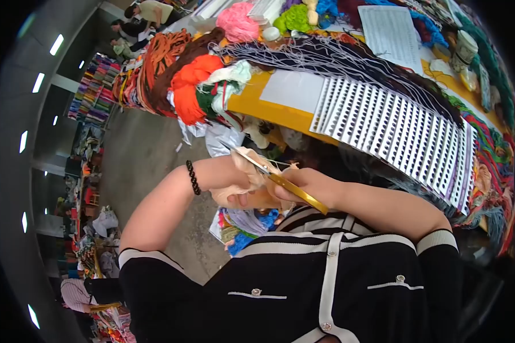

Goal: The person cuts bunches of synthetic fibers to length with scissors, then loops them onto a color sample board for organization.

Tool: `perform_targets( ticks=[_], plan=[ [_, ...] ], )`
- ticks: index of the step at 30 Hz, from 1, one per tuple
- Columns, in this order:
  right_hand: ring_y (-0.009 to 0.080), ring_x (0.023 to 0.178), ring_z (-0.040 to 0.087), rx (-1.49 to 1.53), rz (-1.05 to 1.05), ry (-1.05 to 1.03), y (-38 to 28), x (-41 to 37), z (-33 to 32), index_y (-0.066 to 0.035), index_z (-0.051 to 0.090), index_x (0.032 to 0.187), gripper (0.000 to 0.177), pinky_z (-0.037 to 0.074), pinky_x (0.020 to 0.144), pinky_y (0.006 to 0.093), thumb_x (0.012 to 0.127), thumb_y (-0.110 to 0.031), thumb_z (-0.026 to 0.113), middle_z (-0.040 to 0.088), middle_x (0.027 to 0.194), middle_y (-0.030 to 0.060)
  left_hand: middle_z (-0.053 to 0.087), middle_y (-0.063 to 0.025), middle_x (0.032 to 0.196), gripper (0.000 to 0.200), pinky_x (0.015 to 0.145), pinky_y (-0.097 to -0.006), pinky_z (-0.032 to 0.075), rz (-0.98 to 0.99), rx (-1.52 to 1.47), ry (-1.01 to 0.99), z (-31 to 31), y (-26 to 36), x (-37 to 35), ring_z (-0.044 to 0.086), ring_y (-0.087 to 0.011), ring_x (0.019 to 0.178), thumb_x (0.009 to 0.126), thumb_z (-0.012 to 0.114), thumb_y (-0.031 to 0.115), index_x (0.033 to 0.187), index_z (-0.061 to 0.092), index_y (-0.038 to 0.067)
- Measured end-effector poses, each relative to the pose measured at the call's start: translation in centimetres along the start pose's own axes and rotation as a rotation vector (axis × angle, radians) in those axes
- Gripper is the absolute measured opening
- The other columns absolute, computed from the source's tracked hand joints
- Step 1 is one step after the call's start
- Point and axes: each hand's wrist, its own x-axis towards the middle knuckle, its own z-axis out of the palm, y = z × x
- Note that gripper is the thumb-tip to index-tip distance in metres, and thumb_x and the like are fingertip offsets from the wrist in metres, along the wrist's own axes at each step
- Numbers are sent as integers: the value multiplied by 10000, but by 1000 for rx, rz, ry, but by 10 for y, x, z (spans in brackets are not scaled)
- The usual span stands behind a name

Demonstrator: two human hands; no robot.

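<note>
Pale peach yarn [256,197] is bunched between my two hands, in front of my chest. My left hand [237,182], below the dark beaded bracelet, is closed around the yarn. Scissors with gold handles [297,193] lie across the yarn, their blades pointing up and to the left. My right hand [296,184] is closed at the scissors, with the handles running past its fingers. Part of each hand's fingers is hidden by the yarn and the scissors.
A yellow table [254,106] bears orange-red yarn [191,91], pink yarn [237,23], dark strands and a row of white punched cards [389,134]. Blue and lilac yarn [246,223] lies near my lap. Other people [151,12] are farther off.
</note>
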Motion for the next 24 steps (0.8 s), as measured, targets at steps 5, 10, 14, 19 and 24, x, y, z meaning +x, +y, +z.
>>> perform_targets(
  ticks=[5, 10, 14, 19, 24],
  plan=[
    [88, 540, 442, 177, 235, -32, -15, -20, -4, -14, 585, 947, 522, 383, 510, 233, 837, -524, 570, 492, 625, 3, 584, -25, 689, 257, 508, -213, 448, -46, -161, -18, -2, 6, -6, 583, -84, 581, 711, 493, -15, 938, 612, -5],
    [83, 531, 428, 33, 56, 60, -6, -13, 6, -13, 590, 876, 505, 356, 497, 233, 824, -516, 592, 471, 599, 0, 601, -46, 651, 190, 475, -238, 455, 74, 225, -25, 18, 17, -3, 576, -80, 544, 750, 471, 23, 887, 599, -13],
    [88, 469, 422, 63, 176, 57, -18, -24, 0, -46, 549, 729, 493, 328, 445, 242, 811, -529, 603, 439, 536, -6, 618, -61, 683, 179, 532, -245, 468, 17, 201, 16, 6, 6, 0, 600, -103, 605, 744, 468, 1, 852, 609, -19],
    [82, 443, 453, 71, 211, 205, -31, -34, -13, -51, 549, 672, 475, 349, 428, 230, 795, -500, 641, 473, 515, -5, 574, -24, 659, 124, 592, -256, 467, 150, 89, 66, -4, 5, 3, 596, -92, 630, 741, 525, 45, 805, 618, -5],
    [61, 471, 489, -131, 54, 730, -43, -120, -63, -47, 599, 698, 370, 380, 443, 221, 775, -392, 708, 521, 536, -14, 597, -70, 736, 214, 508, -261, 467, 656, -289, 204, -29, 5, -8, 572, -131, 580, 812, 522, 142, 919, 593, -29]
  ],
)
